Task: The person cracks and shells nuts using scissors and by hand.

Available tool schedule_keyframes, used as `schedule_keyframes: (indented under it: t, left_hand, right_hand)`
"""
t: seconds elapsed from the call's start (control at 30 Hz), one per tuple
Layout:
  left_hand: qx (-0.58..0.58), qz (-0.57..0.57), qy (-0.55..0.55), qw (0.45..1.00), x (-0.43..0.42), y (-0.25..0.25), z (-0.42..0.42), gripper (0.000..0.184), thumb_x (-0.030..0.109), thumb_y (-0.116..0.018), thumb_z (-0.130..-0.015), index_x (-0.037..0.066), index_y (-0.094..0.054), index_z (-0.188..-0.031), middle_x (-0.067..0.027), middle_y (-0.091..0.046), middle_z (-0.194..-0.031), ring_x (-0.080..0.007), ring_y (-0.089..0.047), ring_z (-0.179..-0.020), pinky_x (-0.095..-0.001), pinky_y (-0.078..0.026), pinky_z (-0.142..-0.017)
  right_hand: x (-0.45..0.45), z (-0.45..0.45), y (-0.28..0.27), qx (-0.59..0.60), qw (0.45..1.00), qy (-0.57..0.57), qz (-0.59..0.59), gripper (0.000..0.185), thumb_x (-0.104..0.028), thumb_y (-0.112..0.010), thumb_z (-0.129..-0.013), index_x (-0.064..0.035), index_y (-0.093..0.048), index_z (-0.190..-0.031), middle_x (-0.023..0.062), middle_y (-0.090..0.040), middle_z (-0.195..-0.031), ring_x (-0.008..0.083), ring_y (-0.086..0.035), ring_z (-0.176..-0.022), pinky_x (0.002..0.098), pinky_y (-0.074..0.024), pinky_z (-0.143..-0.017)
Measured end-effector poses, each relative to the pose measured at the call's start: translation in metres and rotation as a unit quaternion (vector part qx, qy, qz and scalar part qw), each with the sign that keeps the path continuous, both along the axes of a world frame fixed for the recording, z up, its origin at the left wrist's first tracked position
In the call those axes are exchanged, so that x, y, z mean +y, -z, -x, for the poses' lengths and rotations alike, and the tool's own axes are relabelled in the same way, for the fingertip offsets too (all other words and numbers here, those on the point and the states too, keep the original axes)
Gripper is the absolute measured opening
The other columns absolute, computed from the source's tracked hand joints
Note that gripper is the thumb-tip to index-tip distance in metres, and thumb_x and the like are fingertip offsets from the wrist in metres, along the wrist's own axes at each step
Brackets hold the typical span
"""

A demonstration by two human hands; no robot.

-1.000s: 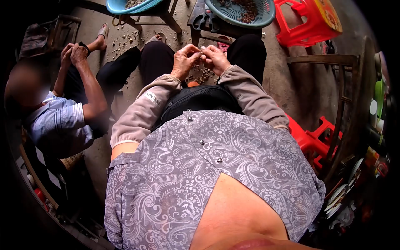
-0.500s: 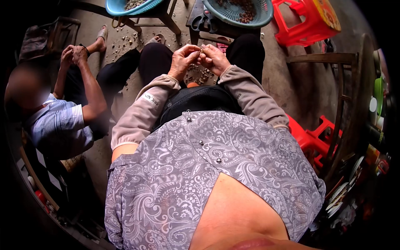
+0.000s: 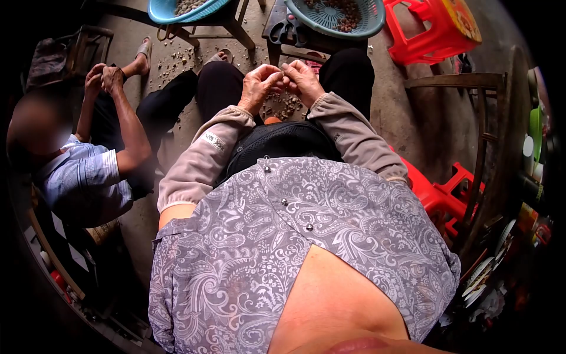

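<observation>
My left hand (image 3: 257, 85) and my right hand (image 3: 303, 81) meet fingertip to fingertip above my lap. Both have their fingers bent into a pinch; whatever lies between them is too small to make out. Beneath them, bits of shell (image 3: 285, 106) are strewn on the floor. Beyond my knees, a blue-green basket (image 3: 336, 22) with brown nuts or kernels rests on a small dark table (image 3: 274, 30), beside black-handled scissors (image 3: 288, 32). A blue basin (image 3: 203, 14) of pale nuts is on another stand to the left.
At the left sits another person (image 3: 88, 177), hands together over their lap. A red stool (image 3: 421, 38) stands at the upper right, with a wooden chair (image 3: 457, 81) below it and more red plastic stools (image 3: 433, 192) beside my right elbow. Shell bits (image 3: 177, 62) litter the floor at the left.
My hands stay together with only small finger movements. The baskets and stool have shifted slightly left and up in view.
</observation>
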State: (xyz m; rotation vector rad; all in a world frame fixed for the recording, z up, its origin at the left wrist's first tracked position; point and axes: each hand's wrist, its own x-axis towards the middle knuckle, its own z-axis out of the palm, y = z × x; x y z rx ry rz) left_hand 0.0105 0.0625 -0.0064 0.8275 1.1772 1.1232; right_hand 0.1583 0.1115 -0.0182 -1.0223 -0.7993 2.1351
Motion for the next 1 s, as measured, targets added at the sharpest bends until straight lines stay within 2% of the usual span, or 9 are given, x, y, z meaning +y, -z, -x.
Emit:
schedule_keyframes:
  t: [0.2, 0.33, 0.4, 0.57, 0.67, 0.73, 0.8, 0.83, 1.0]
  left_hand:
    - [-0.271, 0.101, 0.016, 0.957, 0.005, 0.021, 0.009, 0.019, 0.015, -0.050, -0.094, -0.001, -0.056, -0.102, -0.0088, -0.063, -0.090, -0.0143, -0.061, -0.077, -0.0247, -0.051, -0.070]
    - [-0.299, 0.096, 0.027, 0.949, 0.003, 0.026, 0.011, 0.022, 0.013, -0.048, -0.093, -0.003, -0.053, -0.108, -0.0110, -0.062, -0.097, -0.0159, -0.061, -0.083, -0.0250, -0.050, -0.074]
    - [-0.298, 0.091, 0.036, 0.950, 0.004, 0.028, 0.014, 0.023, 0.012, -0.049, -0.093, -0.004, -0.052, -0.110, -0.0115, -0.061, -0.098, -0.0160, -0.060, -0.085, -0.0242, -0.050, -0.075]
    - [-0.130, 0.119, -0.025, 0.984, 0.019, 0.034, 0.024, 0.028, 0.000, -0.045, -0.083, -0.007, -0.052, -0.109, -0.0128, -0.060, -0.094, -0.0173, -0.061, -0.083, -0.0246, -0.051, -0.075]
    - [-0.065, -0.007, -0.019, 0.998, 0.066, -0.016, 0.015, 0.031, -0.001, -0.040, -0.083, -0.009, -0.051, -0.110, -0.0170, -0.059, -0.098, -0.0212, -0.062, -0.087, -0.0301, -0.053, -0.081]
    - [-0.051, -0.094, 0.063, 0.992, 0.107, -0.066, -0.001, 0.042, 0.022, -0.048, -0.093, -0.011, -0.042, -0.120, -0.0213, -0.055, -0.109, -0.0249, -0.061, -0.094, -0.0333, -0.051, -0.087]
    - [0.084, -0.185, 0.108, 0.973, 0.132, -0.108, -0.014, 0.069, 0.043, -0.053, -0.090, -0.001, -0.026, -0.136, -0.0182, -0.050, -0.119, -0.0259, -0.054, -0.107, -0.0326, -0.050, -0.089]
    - [0.169, -0.256, 0.078, 0.949, 0.141, -0.115, -0.017, 0.071, 0.048, -0.053, -0.088, 0.003, -0.030, -0.136, -0.0170, -0.051, -0.119, -0.0254, -0.053, -0.109, -0.0320, -0.049, -0.087]
    - [0.313, -0.185, 0.088, 0.927, 0.102, -0.080, 0.011, 0.041, 0.034, -0.059, -0.087, 0.000, -0.053, -0.110, -0.0060, -0.061, -0.080, -0.0099, -0.054, -0.063, -0.0230, -0.046, -0.055]
  right_hand:
    - [0.001, 0.004, -0.001, -0.091, 0.984, 0.020, -0.149, 0.017, -0.020, -0.060, -0.089, -0.0085, -0.050, -0.082, -0.0016, -0.054, -0.063, 0.0029, -0.044, -0.048, 0.0173, -0.0343, -0.042]
    - [0.002, 0.005, -0.001, -0.103, 0.976, 0.035, -0.188, 0.016, -0.020, -0.059, -0.090, -0.0084, -0.050, -0.084, -0.0017, -0.053, -0.064, 0.0028, -0.044, -0.050, 0.0175, -0.0324, -0.041]
    - [0.002, 0.001, -0.001, -0.035, 0.992, 0.043, -0.111, 0.015, -0.020, -0.057, -0.091, -0.0088, -0.050, -0.085, -0.0015, -0.053, -0.064, 0.0029, -0.043, -0.049, 0.0178, -0.0313, -0.041]
    - [0.005, -0.001, 0.010, 0.078, 0.991, 0.101, 0.044, 0.011, -0.020, -0.054, -0.092, -0.0104, -0.049, -0.092, -0.0005, -0.055, -0.068, 0.0038, -0.043, -0.048, 0.0170, -0.0323, -0.041]
    - [0.005, 0.001, 0.011, 0.080, 0.991, 0.093, 0.046, 0.011, -0.020, -0.055, -0.092, -0.0109, -0.050, -0.095, 0.0004, -0.056, -0.071, 0.0044, -0.046, -0.051, 0.0173, -0.0357, -0.043]
    - [0.005, -0.002, 0.006, 0.089, 0.991, 0.084, 0.050, 0.012, -0.021, -0.056, -0.092, -0.0112, -0.050, -0.096, 0.0011, -0.057, -0.073, 0.0044, -0.047, -0.053, 0.0170, -0.0364, -0.044]
    - [0.007, -0.003, 0.002, 0.108, 0.988, 0.082, 0.071, 0.012, -0.021, -0.055, -0.092, -0.0116, -0.050, -0.097, 0.0016, -0.058, -0.075, 0.0044, -0.048, -0.054, 0.0167, -0.0370, -0.046]
    - [0.007, -0.005, 0.003, 0.127, 0.985, 0.090, 0.076, 0.012, -0.021, -0.055, -0.092, -0.0116, -0.049, -0.097, 0.0017, -0.058, -0.076, 0.0043, -0.048, -0.055, 0.0166, -0.0371, -0.046]
    - [0.008, -0.008, 0.003, 0.181, 0.974, 0.121, 0.068, 0.012, -0.021, -0.056, -0.092, -0.0107, -0.052, -0.096, 0.0000, -0.057, -0.078, 0.0047, -0.047, -0.059, 0.0191, -0.0388, -0.053]
